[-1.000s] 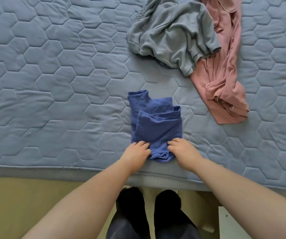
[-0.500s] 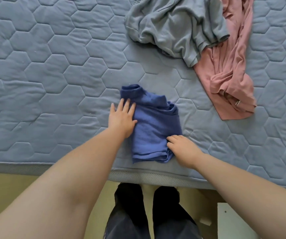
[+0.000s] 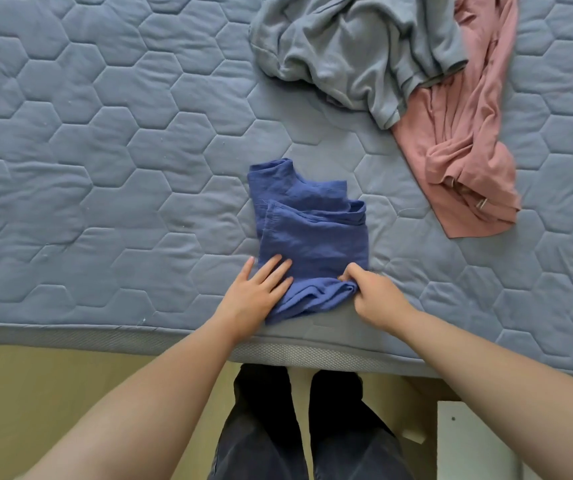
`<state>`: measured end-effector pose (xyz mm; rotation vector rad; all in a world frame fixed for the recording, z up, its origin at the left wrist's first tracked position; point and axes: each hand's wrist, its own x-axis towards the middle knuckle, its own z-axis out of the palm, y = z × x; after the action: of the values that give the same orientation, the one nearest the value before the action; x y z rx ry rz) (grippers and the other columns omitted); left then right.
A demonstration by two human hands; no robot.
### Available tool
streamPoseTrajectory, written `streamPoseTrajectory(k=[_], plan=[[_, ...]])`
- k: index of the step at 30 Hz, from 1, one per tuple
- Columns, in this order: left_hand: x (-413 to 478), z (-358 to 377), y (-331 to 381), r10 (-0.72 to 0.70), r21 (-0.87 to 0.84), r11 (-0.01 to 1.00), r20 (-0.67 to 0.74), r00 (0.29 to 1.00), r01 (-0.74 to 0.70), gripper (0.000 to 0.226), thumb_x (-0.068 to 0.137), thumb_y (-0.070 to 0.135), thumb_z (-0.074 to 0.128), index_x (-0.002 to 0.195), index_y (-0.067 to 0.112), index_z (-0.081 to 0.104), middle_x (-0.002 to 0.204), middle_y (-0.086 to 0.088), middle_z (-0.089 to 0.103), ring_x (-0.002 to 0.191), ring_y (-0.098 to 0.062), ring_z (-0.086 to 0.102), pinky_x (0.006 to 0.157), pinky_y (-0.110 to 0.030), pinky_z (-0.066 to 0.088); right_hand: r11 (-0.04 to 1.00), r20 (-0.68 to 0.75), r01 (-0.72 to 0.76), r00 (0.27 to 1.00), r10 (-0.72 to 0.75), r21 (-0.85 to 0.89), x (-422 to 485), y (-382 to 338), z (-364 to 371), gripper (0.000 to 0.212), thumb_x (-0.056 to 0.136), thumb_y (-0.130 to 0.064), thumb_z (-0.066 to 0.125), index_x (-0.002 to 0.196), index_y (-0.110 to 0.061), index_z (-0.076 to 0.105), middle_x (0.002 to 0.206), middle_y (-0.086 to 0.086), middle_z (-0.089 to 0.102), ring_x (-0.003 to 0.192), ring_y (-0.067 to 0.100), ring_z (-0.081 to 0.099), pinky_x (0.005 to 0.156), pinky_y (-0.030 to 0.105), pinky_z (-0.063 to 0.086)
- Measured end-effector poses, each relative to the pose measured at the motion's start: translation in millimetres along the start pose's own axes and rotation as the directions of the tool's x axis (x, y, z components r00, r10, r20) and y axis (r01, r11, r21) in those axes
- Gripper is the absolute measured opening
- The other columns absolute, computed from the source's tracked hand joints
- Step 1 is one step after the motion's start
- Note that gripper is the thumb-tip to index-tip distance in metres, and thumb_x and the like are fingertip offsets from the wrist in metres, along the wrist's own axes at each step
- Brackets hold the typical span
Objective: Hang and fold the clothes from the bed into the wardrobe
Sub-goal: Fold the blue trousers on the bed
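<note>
Garment: blue garment [image 3: 309,233], folded to a compact stack, lies at the near edge of the bed [image 3: 105,168], directly before the person
Long axis: runs from 6 o'clock to 12 o'clock; near end bunched and rumpled, far end shows two stepped layers with a collar-like notch
Left hand: left hand [image 3: 255,292] lies flat at the garment's 7 o'clock corner, fingers [image 3: 271,268] spread apart and pressing the cloth, nothing gripped
Right hand: right hand [image 3: 375,294] sits at the 5 o'clock corner, its fingers [image 3: 349,277] pinched together on the bunched near hem
Nearer hand: both touch the near end; the right alone has a hold, so I judge it would lead any lift or fold toward 12 o'clock
Look: mid-blue, crinkled weave, soft and limp
Others: grey garment [image 3: 354,53] at 12 to 1 o'clock, well apart, lapping over the pink garment [image 3: 461,161] at 2 o'clock
Progress: judged mid-fold; two pieces untouched
</note>
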<state>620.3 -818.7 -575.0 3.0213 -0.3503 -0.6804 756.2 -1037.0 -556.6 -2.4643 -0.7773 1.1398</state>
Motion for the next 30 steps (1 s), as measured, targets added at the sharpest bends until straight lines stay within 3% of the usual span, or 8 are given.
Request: streamPoseTrajectory(k=[3, 7, 10, 13, 18, 23, 26, 30], plan=[[-2, -10, -1, 0.023, -0.098, 0.994, -0.173, 0.985, -0.041, 0.044, 0.065, 0.018, 0.083, 0.108, 0.017, 0.072, 0.135, -0.007, 0.056, 0.126, -0.031, 0.051, 0.097, -0.051, 0.047, 0.974, -0.046, -0.077, 0.995, 0.089, 0.213, 9, -3, -15, 0.023, 0.080, 0.006, 0.043, 0.084, -0.015, 0.049, 0.079, 0.011, 0.060, 0.078, 0.030, 0.055, 0.069, 0.037, 0.042], [10, -23, -9, -0.148, -0.468, 0.882, -0.393, 0.908, -0.059, 0.025, 0.064, -0.006, 0.078, 0.087, 0.003, 0.074, 0.111, -0.014, 0.069, 0.110, -0.042, 0.061, 0.090, -0.053, 0.049, 0.886, -0.116, -0.109, 0.977, 0.179, 0.450, 28, -11, -42, 0.011, 0.086, 0.009, 0.048, 0.079, 0.002, 0.054, 0.069, 0.009, 0.046, 0.071, 0.015, 0.041, 0.058, 0.025, 0.033], [25, -48, -19, -0.607, -0.911, 0.383, -0.121, 0.786, 0.155, 0.012, 0.078, 0.002, 0.060, 0.085, -0.002, 0.069, 0.082, -0.015, 0.067, 0.079, -0.024, 0.061, 0.075, -0.028, 0.044, 0.800, -0.143, -0.102, 0.963, 0.228, 0.592, 47, -15, -65, 0.011, 0.089, 0.003, 0.054, 0.083, 0.011, 0.057, 0.074, 0.010, 0.049, 0.073, 0.014, 0.041, 0.061, 0.028, 0.033], [48, -69, -42, -0.714, -0.987, 0.040, 0.082, 0.696, 0.158, 0.026, 0.083, 0.025, 0.049, 0.066, 0.006, 0.049, 0.061, 0.000, 0.043, 0.059, -0.011, 0.033, 0.055, -0.030, 0.029, 0.794, -0.200, -0.072, 0.950, 0.239, 0.604, 68, -24, -86, 0.016, 0.089, 0.000, 0.058, 0.072, 0.002, 0.058, 0.068, 0.010, 0.051, 0.072, 0.014, 0.044, 0.064, 0.029, 0.033], [102, -70, -74, -0.837, -0.958, -0.022, 0.174, 0.519, 0.284, 0.032, 0.098, 0.024, 0.044, 0.074, 0.006, 0.056, 0.073, -0.005, 0.058, 0.074, -0.026, 0.050, 0.063, -0.033, 0.035, 0.838, -0.320, -0.118, 0.888, 0.329, 0.533, 113, -34, -94, 0.029, 0.087, -0.017, 0.065, 0.063, -0.017, 0.049, 0.061, -0.001, 0.051, 0.058, 0.009, 0.044, 0.051, 0.020, 0.031], [138, -48, -90, -0.814, -0.783, -0.075, 0.406, 0.416, 0.617, 0.044, 0.102, 0.027, 0.033, 0.117, -0.005, 0.060, 0.128, -0.025, 0.054, 0.118, -0.038, 0.050, 0.093, -0.034, 0.034, 0.799, -0.279, -0.450, 0.770, 0.574, 0.400, 140, -20, -75, 0.040, 0.088, -0.045, 0.060, 0.079, -0.006, 0.062, 0.098, 0.020, 0.065, 0.099, 0.036, 0.060, 0.079, 0.034, 0.043], [143, -42, -95, -0.784, -0.735, -0.131, 0.488, 0.384, 0.666, 0.044, 0.102, 0.028, 0.034, 0.122, -0.003, 0.058, 0.129, -0.023, 0.055, 0.120, -0.038, 0.049, 0.096, -0.036, 0.038, 0.541, -0.005, -0.556, 0.695, 0.719, 0.631, 133, -19, -69, 0.079, 0.081, -0.067, 0.055, 0.123, 0.000, 0.057, 0.125, 0.019, 0.059, 0.114, 0.036, 0.056, 0.091, 0.036, 0.048], [135, -39, -92, -0.749, -0.718, -0.220, 0.558, 0.358, 0.661, 0.045, 0.102, 0.028, 0.033, 0.125, -0.005, 0.055, 0.131, -0.025, 0.054, 0.122, -0.039, 0.048, 0.096, -0.035, 0.037, 0.171, 0.361, -0.510, 0.772, 0.523, 0.843, 108, -21, -61, 0.049, 0.082, -0.050, 0.067, 0.117, -0.016, 0.060, 0.107, 0.006, 0.067, 0.083, 0.019, 0.066, 0.060, 0.033, 0.057]])
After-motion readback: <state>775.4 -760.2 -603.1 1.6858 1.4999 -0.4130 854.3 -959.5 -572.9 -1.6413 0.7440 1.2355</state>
